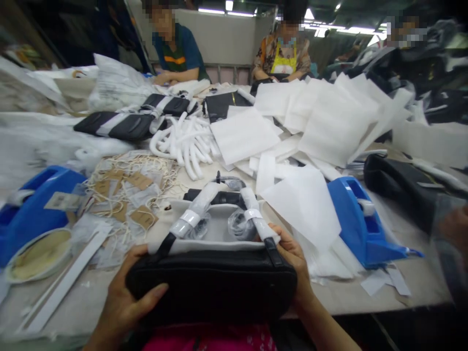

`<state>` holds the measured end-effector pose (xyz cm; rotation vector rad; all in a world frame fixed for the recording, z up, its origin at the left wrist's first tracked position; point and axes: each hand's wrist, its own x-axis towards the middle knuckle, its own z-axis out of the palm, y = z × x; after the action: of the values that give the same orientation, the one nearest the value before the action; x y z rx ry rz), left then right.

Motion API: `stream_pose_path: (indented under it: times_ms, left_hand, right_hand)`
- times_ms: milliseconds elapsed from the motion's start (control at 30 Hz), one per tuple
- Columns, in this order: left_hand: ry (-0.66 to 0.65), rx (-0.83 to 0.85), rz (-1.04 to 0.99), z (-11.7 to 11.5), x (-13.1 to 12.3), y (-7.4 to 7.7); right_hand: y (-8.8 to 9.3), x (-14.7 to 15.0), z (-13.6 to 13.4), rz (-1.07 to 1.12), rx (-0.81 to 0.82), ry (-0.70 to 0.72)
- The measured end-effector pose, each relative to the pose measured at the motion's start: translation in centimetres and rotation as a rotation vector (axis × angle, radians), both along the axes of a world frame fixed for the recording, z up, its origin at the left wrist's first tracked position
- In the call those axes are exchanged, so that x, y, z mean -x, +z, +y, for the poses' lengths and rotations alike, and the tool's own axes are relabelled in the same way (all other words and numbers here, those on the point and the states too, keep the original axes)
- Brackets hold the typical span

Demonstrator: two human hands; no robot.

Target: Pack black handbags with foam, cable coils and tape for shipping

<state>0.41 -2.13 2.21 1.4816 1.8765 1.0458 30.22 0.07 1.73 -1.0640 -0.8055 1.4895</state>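
Note:
A black handbag (215,287) is held up at the table's front edge between both hands. Its handles (193,209) are wrapped in white foam and clear film, and a sheet of white foam lies along its top. My left hand (127,292) grips the bag's left end, thumb across the near face. At the right end, my right hand (294,263) is closed round the corner, its fingers behind the handle's base and partly hidden. Clear plastic bundles (241,225) sit between the handles.
Tags with strings (127,195) lie left, beside a round dish (40,256) and a white strip (69,280). Blue tape dispensers (360,219) stand on both sides. White foam sheets (336,122), foam tubes (186,141) and black bags (120,124) cover the back. Two people (285,53) sit opposite.

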Motion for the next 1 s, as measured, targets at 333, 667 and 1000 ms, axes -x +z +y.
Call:
stream_pose_path:
  times_ms: [333,667,1000]
  left_hand:
    - [-0.282,0.019,-0.366,0.0,0.3,0.2]
    - [-0.516,-0.08,-0.503,0.6,1.1,0.4]
    - [-0.223,0.072,-0.897,-1.1,5.6,-2.6]
  right_hand:
    - [3.6,-3.3,-0.3,-0.723,-0.19,0.172]
    - [9.6,9.6,0.2,-1.529,-0.755,0.553]
    - [7.4,9.3,-1.0,-1.554,-0.943,0.473]
